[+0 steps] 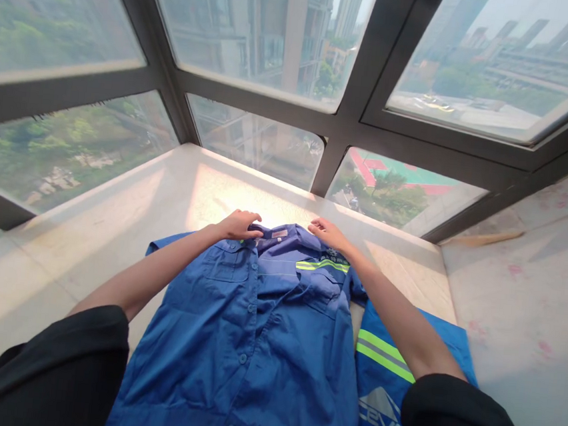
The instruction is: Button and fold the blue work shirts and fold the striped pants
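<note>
A blue work shirt (296, 348) lies front up on the pale sill, its collar towards the window and its buttoned front partly parted. Yellow-green reflective tape crosses its chest on the right side. My left hand (240, 225) is at the left side of the collar, fingers apart and slightly curled. On the collar's right side hovers or rests my right hand (328, 233), its fingers loosely bent; whether it touches the cloth I cannot tell. Beneath my right forearm lies a second blue garment (383, 383) with reflective stripes and a grey printed logo.
The pale stone sill (84, 247) runs along a corner of windows with dark metal frames (255, 100). A light patterned wall (520, 316) closes off the right side. Sunlight falls on the sill beyond the collar.
</note>
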The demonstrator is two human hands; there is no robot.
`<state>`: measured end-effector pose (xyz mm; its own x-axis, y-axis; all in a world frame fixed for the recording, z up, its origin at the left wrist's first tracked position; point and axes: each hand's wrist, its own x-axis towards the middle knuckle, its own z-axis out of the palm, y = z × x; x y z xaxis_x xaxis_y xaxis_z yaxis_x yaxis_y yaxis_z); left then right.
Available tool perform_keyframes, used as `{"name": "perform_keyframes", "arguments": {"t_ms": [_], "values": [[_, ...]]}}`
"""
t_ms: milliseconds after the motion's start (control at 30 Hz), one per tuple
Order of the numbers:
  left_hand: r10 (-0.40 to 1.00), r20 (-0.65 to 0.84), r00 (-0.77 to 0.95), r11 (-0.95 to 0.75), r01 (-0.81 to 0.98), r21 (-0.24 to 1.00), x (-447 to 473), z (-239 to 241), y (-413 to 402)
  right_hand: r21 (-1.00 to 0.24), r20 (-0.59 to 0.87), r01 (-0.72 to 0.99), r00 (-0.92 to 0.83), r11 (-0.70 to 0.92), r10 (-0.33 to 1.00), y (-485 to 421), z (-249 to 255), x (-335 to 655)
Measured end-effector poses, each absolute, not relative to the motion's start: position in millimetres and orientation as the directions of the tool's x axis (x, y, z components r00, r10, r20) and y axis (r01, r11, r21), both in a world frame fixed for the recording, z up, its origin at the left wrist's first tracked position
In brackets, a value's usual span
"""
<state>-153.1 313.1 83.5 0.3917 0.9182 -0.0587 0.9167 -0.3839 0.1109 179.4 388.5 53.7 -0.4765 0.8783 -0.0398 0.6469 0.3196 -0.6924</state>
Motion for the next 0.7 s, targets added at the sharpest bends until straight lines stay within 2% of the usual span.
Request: {"name": "perform_keyframes", "arguments": {"t_ms": [67,133,233,333,433,533,633,700], "values": [[0.922,-0.108,0.372,-0.367,0.928,0.064,-153.8,75.2,314.9,-0.58,0.006,0.675,-0.555,0.455,0.832,377.2,49.6,177.7],[0.934,-0.12,0.336,-0.334,0.942,0.037,-154.2,66.8,316.3,-0.404,0.042,0.725,-0.595,0.559,0.802,364.6,45.1,176.4],[0.947,-0.096,0.306,-0.304,0.952,0.032,-155.4,56.6,317.7,-0.203,0.108,0.801,-0.553,0.563,0.826,348.1,40.7,174.1],[0.954,-0.079,0.29,-0.289,0.957,0.026,-159.0,51.8,318.0,-0.14,0.152,0.83,-0.52,0.539,0.84,338.7,42.2,172.8],[0.962,-0.058,0.267,-0.266,0.964,0.009,-164.1,53.7,316.2,-0.154,0.176,0.837,-0.5,0.525,0.848,336.3,47.5,174.1],[0.963,-0.024,0.267,-0.267,0.964,-0.002,-169.3,61.0,312.0,-0.23,0.199,0.832,-0.468,0.505,0.861,339.8,53.2,179.7],[0.957,0.019,0.289,-0.289,0.957,0.01,-175.7,69.2,306.9,-0.403,0.171,0.783,-0.443,0.473,0.88,349.3,58.8,190.5],[0.957,0.045,0.287,-0.289,0.957,0.038,-180.7,73.1,304.7,-0.555,0.117,0.74,-0.383,0.38,0.917,357.7,62.3,198.7]]}}
